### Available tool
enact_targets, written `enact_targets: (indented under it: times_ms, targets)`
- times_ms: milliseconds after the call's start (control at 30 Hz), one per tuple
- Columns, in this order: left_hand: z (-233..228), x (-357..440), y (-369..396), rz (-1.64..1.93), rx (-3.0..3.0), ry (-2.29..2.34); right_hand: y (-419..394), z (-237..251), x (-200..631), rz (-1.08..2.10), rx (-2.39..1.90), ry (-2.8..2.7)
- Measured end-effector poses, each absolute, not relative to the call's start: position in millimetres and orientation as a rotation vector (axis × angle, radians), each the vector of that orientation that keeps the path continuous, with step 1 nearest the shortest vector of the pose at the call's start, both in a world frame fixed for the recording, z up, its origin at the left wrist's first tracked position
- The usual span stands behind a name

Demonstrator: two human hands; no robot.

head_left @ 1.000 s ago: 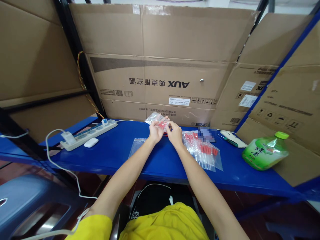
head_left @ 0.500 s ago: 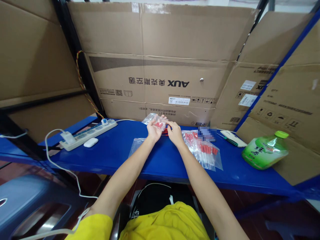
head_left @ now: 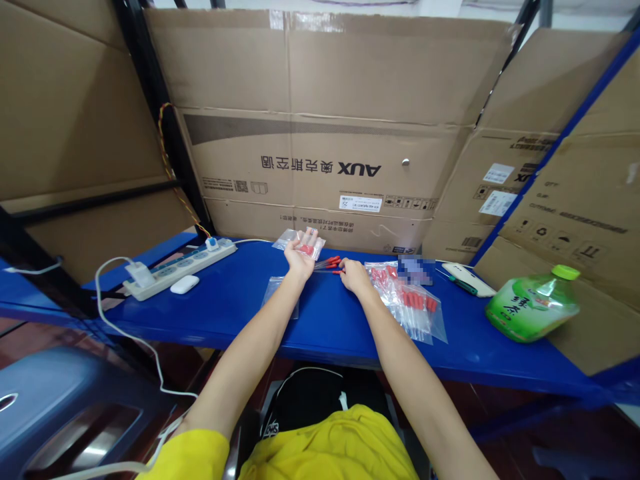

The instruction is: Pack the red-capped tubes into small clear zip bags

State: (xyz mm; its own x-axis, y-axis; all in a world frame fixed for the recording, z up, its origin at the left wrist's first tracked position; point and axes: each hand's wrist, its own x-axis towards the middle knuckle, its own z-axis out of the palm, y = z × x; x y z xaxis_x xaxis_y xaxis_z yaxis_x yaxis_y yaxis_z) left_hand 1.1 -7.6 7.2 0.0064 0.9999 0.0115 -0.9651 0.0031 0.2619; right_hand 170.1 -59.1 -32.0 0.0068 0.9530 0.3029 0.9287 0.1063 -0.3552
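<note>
My left hand (head_left: 300, 259), palm up, holds a small clear plastic bag (head_left: 316, 249) with red pieces showing inside. Its fingers are partly curled around the plastic. To the right, my right hand (head_left: 355, 275) pinches the red end of a thin red-handled rod (head_left: 337, 272) low over the blue table. Between the hands lies a small pile of similar red-handled rods (head_left: 331, 261), their thin shafts pointing left. What exact tool they are is too small to tell. Beside my right hand, several filled clear bags (head_left: 413, 310) with red handles overlap each other.
A flat clear bag (head_left: 271, 293) lies beside my left forearm on the blue table (head_left: 330, 327). Farther left are a power strip (head_left: 175, 270) and a white case (head_left: 185, 285). At right sit a green bottle (head_left: 533, 305) and a white object (head_left: 467, 279). Cardboard (head_left: 320, 80) walls the back.
My left hand has shifted slightly left with the bag. My right hand has moved away from the bag, down to the pile, and now pinches a red-handled rod.
</note>
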Motion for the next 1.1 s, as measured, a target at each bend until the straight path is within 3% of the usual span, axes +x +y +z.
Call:
enact_targets:
  times_ms: [467, 1100]
  targets:
    - [17.0, -37.8, 5.1, 1.726, 0.141, 0.119, -64.8, 4.4, 162.8, 0.124, -1.192, -1.457]
    - [17.0, 24.4, -40.2, 1.359, 0.501, 0.132, -71.3, 1.6, 145.3, 0.127, -1.132, -1.506]
